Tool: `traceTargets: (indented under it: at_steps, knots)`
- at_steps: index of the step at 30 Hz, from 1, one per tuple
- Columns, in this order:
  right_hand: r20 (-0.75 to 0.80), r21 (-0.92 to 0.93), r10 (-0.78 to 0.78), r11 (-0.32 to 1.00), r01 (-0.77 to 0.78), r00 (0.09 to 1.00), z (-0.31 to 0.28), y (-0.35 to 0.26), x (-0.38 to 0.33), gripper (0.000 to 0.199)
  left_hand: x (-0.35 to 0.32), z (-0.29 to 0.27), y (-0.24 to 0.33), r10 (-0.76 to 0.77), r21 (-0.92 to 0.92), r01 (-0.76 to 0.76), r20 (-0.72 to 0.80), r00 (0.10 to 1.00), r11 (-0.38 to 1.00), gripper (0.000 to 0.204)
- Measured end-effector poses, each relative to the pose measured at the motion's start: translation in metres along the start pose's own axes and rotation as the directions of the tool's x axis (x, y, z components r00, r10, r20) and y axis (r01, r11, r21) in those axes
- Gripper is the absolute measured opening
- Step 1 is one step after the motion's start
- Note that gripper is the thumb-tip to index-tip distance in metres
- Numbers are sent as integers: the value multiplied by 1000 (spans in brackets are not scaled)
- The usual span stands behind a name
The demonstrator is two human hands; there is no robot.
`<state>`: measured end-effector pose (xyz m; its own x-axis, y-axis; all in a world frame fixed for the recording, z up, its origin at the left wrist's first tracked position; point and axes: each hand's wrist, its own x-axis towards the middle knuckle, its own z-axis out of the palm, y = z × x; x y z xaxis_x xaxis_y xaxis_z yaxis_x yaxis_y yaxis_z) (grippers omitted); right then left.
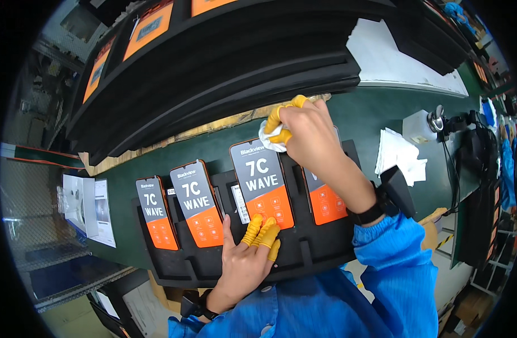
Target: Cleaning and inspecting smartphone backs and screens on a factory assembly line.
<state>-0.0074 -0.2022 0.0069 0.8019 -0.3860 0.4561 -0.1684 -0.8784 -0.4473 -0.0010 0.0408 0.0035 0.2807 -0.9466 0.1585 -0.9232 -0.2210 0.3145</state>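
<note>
My right hand (312,127), with yellow finger cots on, is closed round a wad of white cloth (267,136). The cloth touches the top end of a smartphone (261,186) whose front is grey above and orange below. On the same phone's lower orange end rest the fingertips of my left hand (246,262), stretched out; it wears yellow cots too, except on the little finger. This phone lies in a black tray (289,248). Two like phones, one at the far left (157,211) and one nearer (196,203), lie to its left. Another phone (328,208) lies right, partly under my right forearm.
Stacked black trays (224,73) with orange-faced phones rise beyond the green table (365,112). Folded white cloths (402,156) and a white dispenser bottle with a metal top (420,127) stand right. At the left are a white open box (78,203) and a printed sheet (104,211).
</note>
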Motion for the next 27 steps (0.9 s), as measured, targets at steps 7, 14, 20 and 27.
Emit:
traceTargets:
  at_steps: [7, 14, 20, 27]
  knots:
    - [-103, -22, 81, 996, -83, 991, -16, 14, 14, 18, 1, 3, 5, -9, 5, 9, -27, 1000, 1000, 29]
    - [-66, 184, 206, 964, -191, 976, -37, 5, -5, 24, -6, -4, 0, -56, 1, 56, -23, 998, 998, 32]
    - [79, 270, 321, 905, -330, 944, -44, -15, -24, 23, -33, -43, -19, -162, -116, 140, -210, 964, 983, 29]
    - [271, 303, -367, 910, 283, 890, 38, -106, -48, 29, -83, -32, -50, -260, -80, 249, -205, 943, 965, 26]
